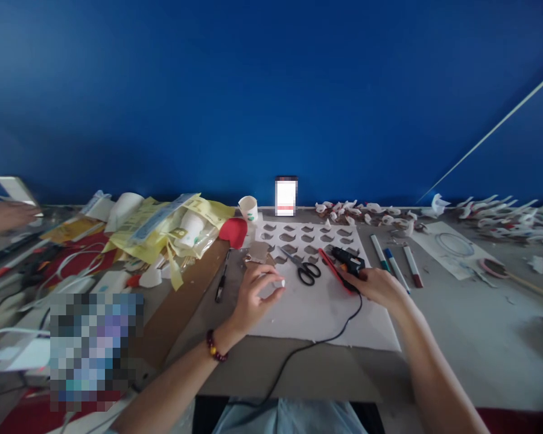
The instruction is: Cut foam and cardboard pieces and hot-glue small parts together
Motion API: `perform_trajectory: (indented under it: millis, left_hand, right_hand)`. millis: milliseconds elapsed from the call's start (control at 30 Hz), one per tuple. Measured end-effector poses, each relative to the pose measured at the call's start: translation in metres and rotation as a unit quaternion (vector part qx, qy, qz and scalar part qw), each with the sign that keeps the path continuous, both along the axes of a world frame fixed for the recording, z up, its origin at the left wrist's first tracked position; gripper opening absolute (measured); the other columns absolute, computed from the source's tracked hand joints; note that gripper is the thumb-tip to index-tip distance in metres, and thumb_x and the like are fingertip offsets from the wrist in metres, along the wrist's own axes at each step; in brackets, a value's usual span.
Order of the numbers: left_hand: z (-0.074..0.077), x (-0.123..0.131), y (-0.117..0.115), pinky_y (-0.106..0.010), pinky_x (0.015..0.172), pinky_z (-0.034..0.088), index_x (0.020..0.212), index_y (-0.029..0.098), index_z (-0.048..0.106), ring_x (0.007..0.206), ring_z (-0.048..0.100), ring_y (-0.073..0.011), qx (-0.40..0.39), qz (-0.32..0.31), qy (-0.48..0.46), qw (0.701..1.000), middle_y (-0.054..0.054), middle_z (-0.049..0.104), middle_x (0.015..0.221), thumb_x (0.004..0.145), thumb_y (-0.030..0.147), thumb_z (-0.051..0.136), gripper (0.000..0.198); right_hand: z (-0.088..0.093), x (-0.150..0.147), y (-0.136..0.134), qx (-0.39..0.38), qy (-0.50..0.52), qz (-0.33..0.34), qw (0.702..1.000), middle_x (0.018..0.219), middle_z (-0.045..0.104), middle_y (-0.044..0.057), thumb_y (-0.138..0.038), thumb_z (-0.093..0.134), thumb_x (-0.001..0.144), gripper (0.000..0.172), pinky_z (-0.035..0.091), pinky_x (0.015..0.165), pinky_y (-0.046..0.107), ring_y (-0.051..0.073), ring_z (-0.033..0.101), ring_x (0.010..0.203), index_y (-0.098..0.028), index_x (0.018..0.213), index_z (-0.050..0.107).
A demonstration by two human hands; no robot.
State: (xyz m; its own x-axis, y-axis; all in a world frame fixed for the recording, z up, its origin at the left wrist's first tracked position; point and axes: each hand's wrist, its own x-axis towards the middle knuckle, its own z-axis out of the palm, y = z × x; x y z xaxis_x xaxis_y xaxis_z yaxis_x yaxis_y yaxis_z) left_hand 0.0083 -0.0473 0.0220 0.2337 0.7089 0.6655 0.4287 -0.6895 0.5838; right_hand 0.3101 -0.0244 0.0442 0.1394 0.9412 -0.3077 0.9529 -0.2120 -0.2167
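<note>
My left hand [259, 296] is raised over the white paper sheet [294, 322], its thumb and finger curled toward each other. A small white piece [282, 283] shows at the fingertips; its kind is too small to tell. My right hand [376, 286] grips the handle end of a black glue gun [350, 261], whose nozzle points away from me. Beside the gun lies a red tool [331, 265], partly hidden by my fingers. Between the hands, black-handled scissors [308, 273] rest on the sheet. Behind them is paper with rows of curved cut-out shapes [308, 229].
A black cord [298, 345] runs across the front. Markers [397, 271] lie to the right, a pen [223, 276] to the left. A paper cup [248, 208] and phone [286, 196] stand behind. White paper pieces [380, 208] line the back; another person's hand [9, 220] is far left.
</note>
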Motion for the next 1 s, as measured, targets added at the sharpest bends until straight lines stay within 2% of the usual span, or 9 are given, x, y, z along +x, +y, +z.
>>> perform_trajectory:
  millis: [67,167,300,367,500,567,633,800,1000]
  left_hand:
    - [0.000,0.000,0.000,-0.033,0.085,0.048,0.096,0.021,0.065,0.092,0.060,-0.0168,-0.005,0.000,-0.001,1.000,-0.005,0.062,0.095,0.081,0.016,0.065,0.016]
    - [0.000,0.000,-0.001,-0.033,0.086,0.048,0.096,0.021,0.065,0.093,0.060,-0.0169,-0.010,-0.001,-0.003,1.000,-0.005,0.062,0.096,0.081,0.016,0.065,0.016]
    - [0.001,0.001,-0.001,-0.033,0.085,0.048,0.095,0.021,0.065,0.093,0.060,-0.0170,-0.015,-0.005,-0.008,1.000,-0.005,0.062,0.095,0.081,0.016,0.064,0.015]
    - [0.001,0.001,0.000,-0.032,0.084,0.048,0.094,0.021,0.065,0.092,0.060,-0.0168,-0.023,-0.008,-0.014,1.000,-0.005,0.062,0.094,0.081,0.016,0.064,0.014]
    - [0.000,0.001,0.001,-0.030,0.083,0.049,0.091,0.020,0.067,0.090,0.062,-0.0165,-0.068,-0.002,-0.040,0.997,-0.005,0.065,0.093,0.080,0.018,0.065,0.012]
    - [-0.002,0.001,0.001,-0.029,0.081,0.049,0.089,0.020,0.069,0.087,0.064,-0.0162,-0.118,0.007,-0.067,0.991,-0.004,0.068,0.088,0.079,0.020,0.066,0.010]
    - [-0.004,0.002,0.002,-0.027,0.078,0.050,0.085,0.019,0.070,0.083,0.065,-0.0160,-0.181,0.011,-0.109,0.977,-0.004,0.070,0.083,0.079,0.022,0.066,0.008]
    - [-0.007,0.004,0.007,-0.026,0.072,0.052,0.082,0.018,0.070,0.075,0.065,-0.0151,-0.290,0.008,-0.226,0.930,-0.004,0.071,0.079,0.071,0.027,0.072,0.015]
    - [-0.004,0.005,0.009,-0.025,0.069,0.051,0.070,0.018,0.068,0.069,0.063,-0.0139,-0.333,0.026,-0.279,0.901,-0.003,0.070,0.071,0.063,0.027,0.076,0.014]
  right_hand:
    - [-0.003,0.003,0.001,-0.001,0.037,-0.006,0.999,0.055,0.063,0.010,-0.072,0.037,0.080,0.063,0.038,0.051,0.029,0.024,0.062,0.058,-0.019,0.053,0.060]
    - [-0.008,0.009,0.001,0.001,0.111,-0.066,0.992,0.047,0.059,0.006,-0.059,0.046,0.080,0.049,0.037,0.046,0.027,0.019,0.057,0.045,-0.019,0.056,0.060]
    - [-0.016,0.016,0.000,0.046,0.271,-0.164,0.947,0.045,0.058,0.003,-0.049,0.050,0.080,0.040,0.037,0.041,0.024,0.012,0.049,0.035,-0.016,0.060,0.060]
    - [-0.019,0.015,0.000,0.092,0.383,-0.192,0.899,0.047,0.058,0.003,-0.049,0.055,0.077,0.038,0.036,0.038,0.023,0.010,0.047,0.035,-0.015,0.062,0.059]
    - [-0.017,0.004,-0.002,0.135,0.601,-0.186,0.765,0.058,0.058,0.000,-0.049,0.068,0.066,0.035,0.028,0.031,0.020,0.006,0.042,0.035,-0.016,0.069,0.056]
    - [-0.013,-0.003,-0.004,0.124,0.655,-0.187,0.721,0.060,0.056,-0.003,-0.047,0.073,0.061,0.037,0.025,0.029,0.018,0.005,0.040,0.035,-0.018,0.073,0.054]
    - [-0.008,-0.008,-0.008,0.112,0.683,-0.191,0.696,0.059,0.054,-0.004,-0.046,0.076,0.057,0.040,0.025,0.029,0.017,0.005,0.040,0.036,-0.019,0.076,0.053]
    - [-0.002,-0.019,-0.015,0.101,0.724,-0.116,0.672,0.059,0.054,-0.004,-0.041,0.072,0.065,0.030,0.029,0.032,0.018,0.007,0.044,0.040,-0.020,0.075,0.054]
    - [0.012,-0.037,-0.026,0.147,0.713,-0.028,0.685,0.073,0.063,0.003,-0.029,0.066,0.075,0.017,0.046,0.048,0.025,0.013,0.057,0.057,-0.016,0.087,0.063]
